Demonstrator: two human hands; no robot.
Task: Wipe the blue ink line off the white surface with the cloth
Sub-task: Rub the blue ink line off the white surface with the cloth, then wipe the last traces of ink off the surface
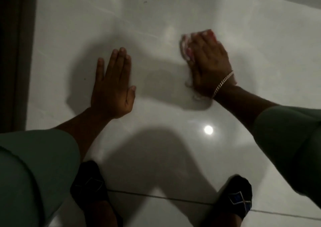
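The right hand [209, 62], in the upper right of the frame, presses down flat on a crumpled pink-and-white cloth [186, 47], its fingers curled lightly over the fabric so that it is pinned against the white tiled floor [156, 18]; both are smeared with motion blur, so the wipe is probably mid-stroke; the left hand [113, 86], at centre left, lies open and empty, palm flat on the floor, fingers together, apparently bracing the person's weight; no blue ink line is visible anywhere on the glossy surface, so it is either under the cloth and hand, already gone, or lost in the dim light, and I cannot tell which; that is the main risk, since in light this poor, with shadows of both arms across the tiles and a bright lamp reflection at lower centre, a faint residue could easily be missed; the cloth is only partly under the palm, so a hard stroke may let it bunch or slip out; an ink-laden cloth could smear colour wider; a chain bracelet [223, 83] on the right wrist could drag across wet ink; the bracing hand might slide on the polished tile.
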